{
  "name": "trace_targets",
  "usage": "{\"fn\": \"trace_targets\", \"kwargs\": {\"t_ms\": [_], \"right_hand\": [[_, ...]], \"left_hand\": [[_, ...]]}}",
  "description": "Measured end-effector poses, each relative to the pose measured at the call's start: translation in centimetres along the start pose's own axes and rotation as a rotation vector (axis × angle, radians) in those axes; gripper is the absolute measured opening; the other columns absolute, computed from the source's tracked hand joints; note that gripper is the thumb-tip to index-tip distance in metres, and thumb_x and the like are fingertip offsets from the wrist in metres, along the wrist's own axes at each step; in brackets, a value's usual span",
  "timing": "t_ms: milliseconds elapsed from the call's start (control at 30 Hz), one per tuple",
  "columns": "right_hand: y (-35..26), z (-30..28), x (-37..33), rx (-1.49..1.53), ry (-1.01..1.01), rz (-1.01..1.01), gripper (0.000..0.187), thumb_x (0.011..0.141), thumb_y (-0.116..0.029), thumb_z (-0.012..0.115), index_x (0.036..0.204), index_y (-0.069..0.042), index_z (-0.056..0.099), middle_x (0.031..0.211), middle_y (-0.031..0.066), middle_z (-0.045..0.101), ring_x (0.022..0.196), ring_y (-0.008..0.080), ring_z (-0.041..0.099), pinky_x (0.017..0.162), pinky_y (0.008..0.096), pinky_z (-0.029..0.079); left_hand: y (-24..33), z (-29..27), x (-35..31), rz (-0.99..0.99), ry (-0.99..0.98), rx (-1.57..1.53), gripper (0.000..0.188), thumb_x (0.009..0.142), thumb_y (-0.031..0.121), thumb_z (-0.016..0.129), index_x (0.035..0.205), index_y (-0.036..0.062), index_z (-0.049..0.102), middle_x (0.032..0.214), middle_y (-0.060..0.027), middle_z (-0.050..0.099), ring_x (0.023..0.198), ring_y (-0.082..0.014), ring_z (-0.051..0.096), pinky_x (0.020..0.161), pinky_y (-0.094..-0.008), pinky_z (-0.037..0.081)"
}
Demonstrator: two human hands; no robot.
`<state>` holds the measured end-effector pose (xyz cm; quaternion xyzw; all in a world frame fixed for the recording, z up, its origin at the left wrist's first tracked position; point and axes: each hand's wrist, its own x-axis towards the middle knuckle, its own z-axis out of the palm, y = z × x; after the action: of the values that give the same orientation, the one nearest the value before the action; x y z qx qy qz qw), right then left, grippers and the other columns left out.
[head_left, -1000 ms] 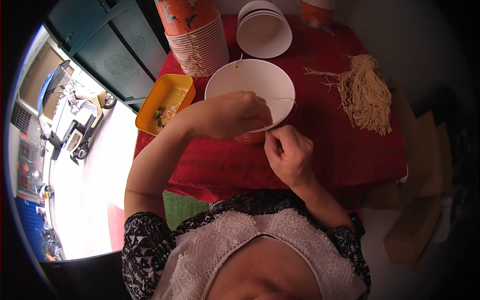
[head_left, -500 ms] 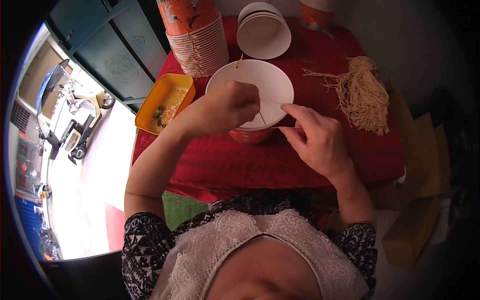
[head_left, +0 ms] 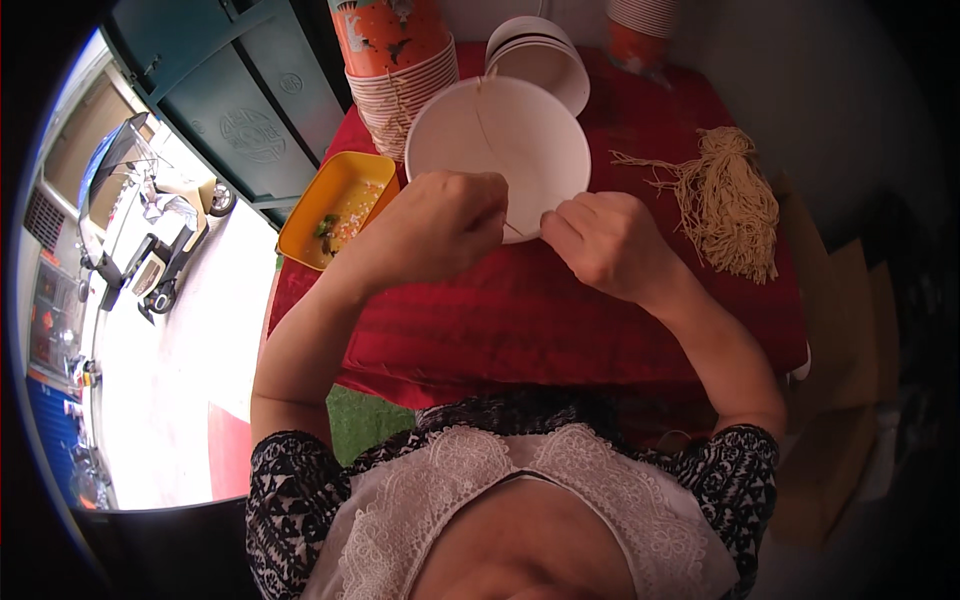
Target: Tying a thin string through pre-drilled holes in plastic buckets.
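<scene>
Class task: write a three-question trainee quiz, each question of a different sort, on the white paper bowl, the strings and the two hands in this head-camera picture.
1. True or false: both hands, left hand and right hand, are at the near rim of the white paper bowl.
2. The bundle of tan strings lies on: A) the red cloth; B) the yellow tray; C) the bowl.
3. Fill in: the stack of orange cups stands to the person's ____ of the bowl.

Key: 1 true; 2 A; 3 left.
</scene>
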<state>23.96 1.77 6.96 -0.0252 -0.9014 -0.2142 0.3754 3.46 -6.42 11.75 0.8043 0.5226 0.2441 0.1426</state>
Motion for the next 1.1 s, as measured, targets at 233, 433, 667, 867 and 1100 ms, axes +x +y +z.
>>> {"fn": "trace_targets", "kwargs": {"t_ms": [233,433,667,867,1100], "right_hand": [[1.3,4.3,-2.5,-0.097,0.086,-0.031,0.012,0.074,-0.007,0.066,0.072,-0.004,0.055,0.059,0.0032,0.050,0.050,0.0120,0.054,0.041,0.0243,0.042],[0.2,5.2,-5.2,-0.079,0.023,0.029,0.006,0.077,-0.006,0.064,0.078,-0.001,0.060,0.052,0.0020,0.050,0.044,0.0104,0.052,0.039,0.0238,0.041],[-1.6,5.5,-7.3,0.065,-0.233,0.218,0.007,0.075,-0.002,0.061,0.083,-0.001,0.060,0.054,0.0066,0.058,0.047,0.0192,0.060,0.041,0.0299,0.047],[-1.8,5.7,-7.0,0.118,-0.483,0.375,0.004,0.073,-0.001,0.061,0.076,-0.003,0.059,0.055,0.0128,0.062,0.051,0.0244,0.066,0.044,0.0347,0.053],[-1.8,5.9,-7.0,0.211,-0.492,0.451,0.004,0.073,0.000,0.060,0.077,-0.001,0.060,0.057,0.0153,0.063,0.054,0.0279,0.067,0.048,0.0376,0.055]], "left_hand": [[-2.5,4.2,0.9,0.191,0.222,0.455,0.005,0.075,0.007,0.057,0.075,0.0019,0.056,0.076,-0.0159,0.063,0.077,-0.0342,0.064,0.070,-0.0434,0.052],[-3.0,7.1,0.4,0.149,0.108,0.451,0.007,0.073,0.005,0.058,0.078,0.0004,0.059,0.080,-0.0169,0.064,0.079,-0.0330,0.064,0.072,-0.0421,0.052],[-4.4,10.2,1.1,0.011,0.003,0.288,0.009,0.077,0.005,0.058,0.079,-0.0032,0.057,0.082,-0.0225,0.063,0.078,-0.0405,0.063,0.069,-0.0470,0.052],[-6.5,12.9,2.1,-0.105,0.016,0.065,0.014,0.080,0.009,0.060,0.077,-0.0042,0.062,0.083,-0.0234,0.063,0.074,-0.0390,0.063,0.068,-0.0443,0.051],[-5.9,12.8,2.7,-0.276,0.077,-0.443,0.019,0.082,0.014,0.058,0.081,-0.0036,0.064,0.071,-0.0110,0.063,0.064,-0.0189,0.059,0.061,-0.0335,0.048]]}}
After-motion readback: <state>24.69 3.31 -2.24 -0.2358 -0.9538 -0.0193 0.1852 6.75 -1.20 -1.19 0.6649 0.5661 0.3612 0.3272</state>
